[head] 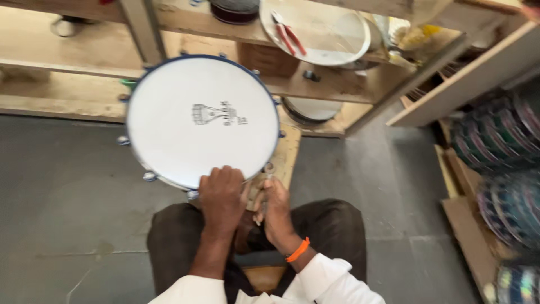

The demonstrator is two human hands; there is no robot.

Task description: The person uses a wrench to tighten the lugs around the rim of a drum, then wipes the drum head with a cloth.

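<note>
The left hand lies closed over the near rim of a round white drum, pressing it. The right hand, just beside, grips a small metal key on a rim lug. The drum spreads away in front of both hands. Further behind stand wooden shelves with red pliers.

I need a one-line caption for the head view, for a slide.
Left hand rests on a white drum rim; right hand works a small tool at its edge.
</note>
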